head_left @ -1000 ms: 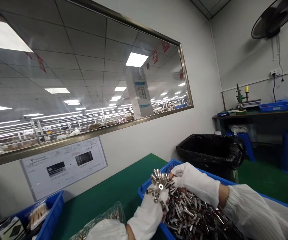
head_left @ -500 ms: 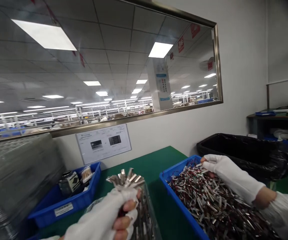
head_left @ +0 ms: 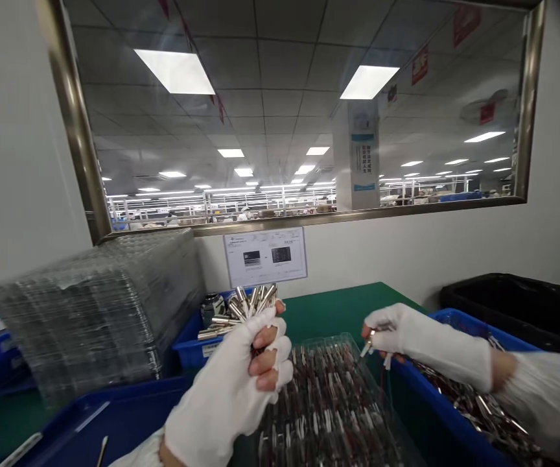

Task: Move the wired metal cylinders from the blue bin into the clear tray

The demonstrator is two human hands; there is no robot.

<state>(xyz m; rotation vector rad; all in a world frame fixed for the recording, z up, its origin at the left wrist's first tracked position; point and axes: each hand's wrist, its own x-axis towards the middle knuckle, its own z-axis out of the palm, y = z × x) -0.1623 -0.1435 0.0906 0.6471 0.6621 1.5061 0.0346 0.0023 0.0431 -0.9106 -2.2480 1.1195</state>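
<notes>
My left hand (head_left: pixel 231 389), in a white glove with bare fingertips, is closed around a bundle of small silvery metal parts (head_left: pixel 248 305). Their shiny ends fan out above the fist. My right hand (head_left: pixel 401 331), gloved alike, pinches a few small metal pieces (head_left: pixel 368 344), with thin reddish wires hanging below. It hovers between a clear plastic tray (head_left: pixel 323 402) and a blue bin (head_left: pixel 448 405). Rows of slim parts with dark red and white bits fill the tray, under and beside my left hand. Loose parts (head_left: pixel 479 408) of a similar look lie heaped in the bin, partly hidden by my right forearm.
A tall stack of clear trays (head_left: pixel 105 318) stands at left. In front lies a dark blue tray (head_left: pixel 124 421). A small blue box (head_left: pixel 190 344) holds a dark jar (head_left: pixel 212 308). A black-lined bin (head_left: pixel 513 318) sits at right, below a framed window.
The view has turned left. My right hand has come away from the heap in the blue bin toward the clear tray, with small parts pinched. My left hand keeps its bundle.
</notes>
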